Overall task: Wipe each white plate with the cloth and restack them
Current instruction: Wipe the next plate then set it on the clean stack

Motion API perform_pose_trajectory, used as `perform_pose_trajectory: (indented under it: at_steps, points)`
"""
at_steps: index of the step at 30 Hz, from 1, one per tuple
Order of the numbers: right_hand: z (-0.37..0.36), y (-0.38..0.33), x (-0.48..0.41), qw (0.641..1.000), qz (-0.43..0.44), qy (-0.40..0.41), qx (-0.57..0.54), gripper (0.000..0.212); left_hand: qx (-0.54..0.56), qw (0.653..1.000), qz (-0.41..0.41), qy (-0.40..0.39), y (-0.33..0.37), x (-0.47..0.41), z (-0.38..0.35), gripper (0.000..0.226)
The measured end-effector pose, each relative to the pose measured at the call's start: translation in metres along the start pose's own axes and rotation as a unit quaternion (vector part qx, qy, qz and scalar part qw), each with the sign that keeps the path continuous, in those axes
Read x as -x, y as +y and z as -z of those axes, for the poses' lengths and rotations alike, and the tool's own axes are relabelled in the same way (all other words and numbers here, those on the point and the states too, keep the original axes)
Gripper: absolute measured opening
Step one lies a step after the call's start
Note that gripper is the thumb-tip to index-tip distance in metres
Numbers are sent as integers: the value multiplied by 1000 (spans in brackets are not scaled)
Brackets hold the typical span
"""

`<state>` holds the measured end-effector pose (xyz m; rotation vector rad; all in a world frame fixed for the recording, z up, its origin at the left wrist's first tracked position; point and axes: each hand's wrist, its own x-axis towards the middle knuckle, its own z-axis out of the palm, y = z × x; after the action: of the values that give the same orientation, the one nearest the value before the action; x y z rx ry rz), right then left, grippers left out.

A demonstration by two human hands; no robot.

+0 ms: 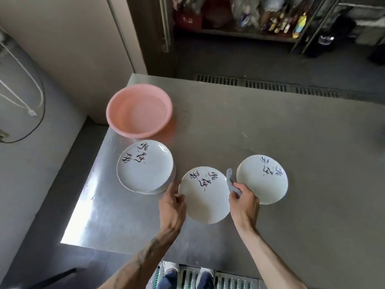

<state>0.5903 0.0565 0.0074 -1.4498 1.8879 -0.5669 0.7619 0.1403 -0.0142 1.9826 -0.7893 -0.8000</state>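
A white plate with black brush lettering (pixel 205 197) is held above the steel table between both hands. My left hand (pixel 171 202) grips its left rim. My right hand (pixel 243 203) is at its right rim, shut on a grey cloth (pixel 230 180) that sticks up between this plate and another. To the left stands a stack of white plates (pixel 144 166). A single white plate (pixel 262 180) lies on the table to the right, partly behind my right hand.
A pink plastic basin (pixel 139 110) sits behind the stack near the table's left edge. The steel table (pixel 291 126) stretches right and back. Floor drain grates (pixel 266 85) run beyond the far edge; shelves with bottles stand further back.
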Motion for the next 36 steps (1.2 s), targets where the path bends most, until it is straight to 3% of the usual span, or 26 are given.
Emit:
perform_pose_trajectory:
  at_steps: [6, 11, 14, 16, 23, 28, 30, 33, 36]
  points:
    - [-11, 47, 5, 997, -4, -31, 64, 23, -8, 995, 94, -35, -31, 9, -33, 53]
    - [-25, 51, -1, 992, 32, -44, 112, 22, -87, 995, 9, -58, -52, 2, -39, 57]
    - [-36, 46, -12, 989, 67, -46, 125, 21, -258, 959, -39, -114, -68, 0, -39, 95]
    - [-46, 39, -20, 985, 84, -45, 141, 21, -305, 940, -59, -139, -77, -1, -39, 118]
    - [-85, 25, -12, 952, 197, -69, 224, 34, -290, 937, -106, -160, -98, -4, -34, 148]
    - [-102, 35, 17, 928, 297, -144, 174, 26, -305, 932, -112, -159, -105, -5, -34, 146]
    - [-98, 37, 11, 945, 262, -124, 149, 33, -292, 937, -109, -159, -103, -4, -34, 147]
    - [-100, 28, -6, 966, 178, -94, 161, 27, -281, 941, -90, -167, -101, -4, -35, 149]
    - [-111, 14, 0, 967, 178, -117, 141, 23, -262, 948, -76, -161, -101, -3, -38, 142]
